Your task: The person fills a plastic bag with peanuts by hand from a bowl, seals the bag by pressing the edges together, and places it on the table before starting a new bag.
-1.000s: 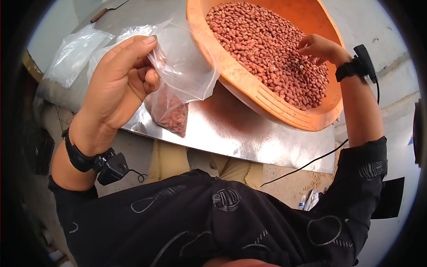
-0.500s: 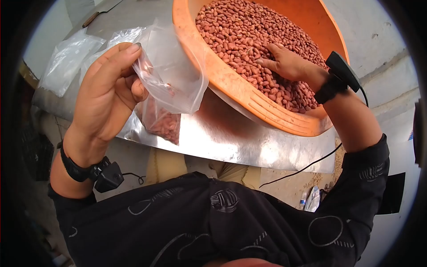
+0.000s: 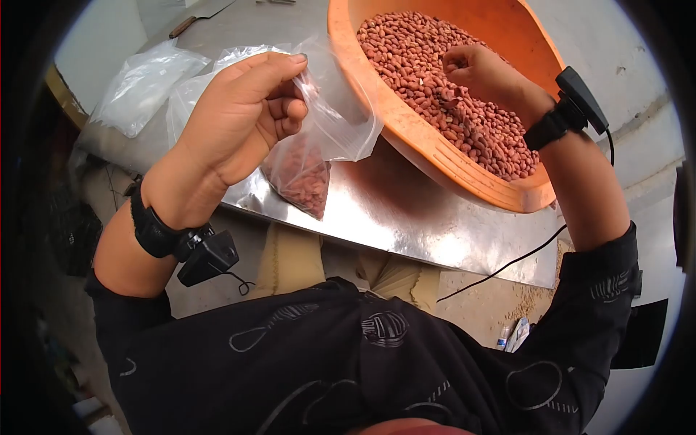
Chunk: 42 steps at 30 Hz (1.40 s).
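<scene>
My left hand (image 3: 243, 112) is closed, pinching the rim of a clear plastic bag (image 3: 351, 134) between thumb and fingers. The bag's mouth gapes toward the basin, and reddish peanuts fill its lower part, which rests on the table. Over the large orange basin (image 3: 449, 174), my right hand (image 3: 496, 83) is curled closed just above the loose peanuts (image 3: 406, 54). Some peanuts look blurred beneath that hand. Its palm is hidden, so how many peanuts it holds does not show.
Flat clear plastic bags (image 3: 145, 87) lie at the left of the metal table (image 3: 391, 221). Behind them is a thin-bladed tool with a wooden handle (image 3: 183, 27). A black cable (image 3: 507, 268) hangs from my right wrist device past the table's front edge.
My right hand has risen from the peanuts, its spread fingers now curled closed. The left hand still pinches the bag. The whole view has shifted slightly.
</scene>
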{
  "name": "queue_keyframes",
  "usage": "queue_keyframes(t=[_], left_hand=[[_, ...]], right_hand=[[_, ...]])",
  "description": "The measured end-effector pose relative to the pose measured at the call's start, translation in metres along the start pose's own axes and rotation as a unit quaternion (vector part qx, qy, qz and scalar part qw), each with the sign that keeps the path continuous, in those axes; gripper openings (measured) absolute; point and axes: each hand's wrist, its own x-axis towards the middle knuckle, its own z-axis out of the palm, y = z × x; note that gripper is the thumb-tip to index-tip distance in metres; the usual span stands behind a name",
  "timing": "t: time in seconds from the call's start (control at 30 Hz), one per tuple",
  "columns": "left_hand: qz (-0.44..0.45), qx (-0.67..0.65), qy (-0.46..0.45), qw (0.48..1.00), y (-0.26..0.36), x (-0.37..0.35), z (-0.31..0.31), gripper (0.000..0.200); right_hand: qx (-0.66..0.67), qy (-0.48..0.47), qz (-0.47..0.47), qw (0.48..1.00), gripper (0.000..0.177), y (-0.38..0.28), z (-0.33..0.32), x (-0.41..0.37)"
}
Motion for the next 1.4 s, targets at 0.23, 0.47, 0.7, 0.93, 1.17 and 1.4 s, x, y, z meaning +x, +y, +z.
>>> queue_keyframes(t=[0.23, 0.47, 0.7, 0.93, 1.17, 1.4], left_hand=[[0.0, -0.004, 0.007, 1.0, -0.003, 0.006, 0.004, 0.012], [0.003, -0.008, 0.012, 1.0, -0.001, 0.0, 0.007, 0.01], [0.013, -0.022, 0.008, 1.0, -0.001, -0.004, 0.001, 0.011], [0.027, -0.034, 0.016, 0.999, 0.0, -0.006, -0.005, 0.012], [0.009, -0.03, 0.016, 0.999, -0.002, -0.008, -0.007, 0.013], [0.023, -0.036, -0.029, 0.999, -0.006, 0.0, -0.008, 0.012]], right_hand=[[0.212, -0.061, -0.007, 0.975, 0.016, -0.121, -0.021, -0.01], [0.265, -0.165, -0.048, 0.949, 0.015, -0.161, 0.03, 0.004], [0.273, -0.133, -0.031, 0.952, 0.04, -0.17, 0.038, 0.008], [0.245, -0.192, -0.083, 0.947, 0.051, -0.162, 0.022, -0.005], [0.176, -0.06, -0.029, 0.982, 0.03, -0.077, -0.024, 0.013], [-0.034, -0.106, -0.081, 0.991, 0.04, 0.005, 0.007, 0.033]])
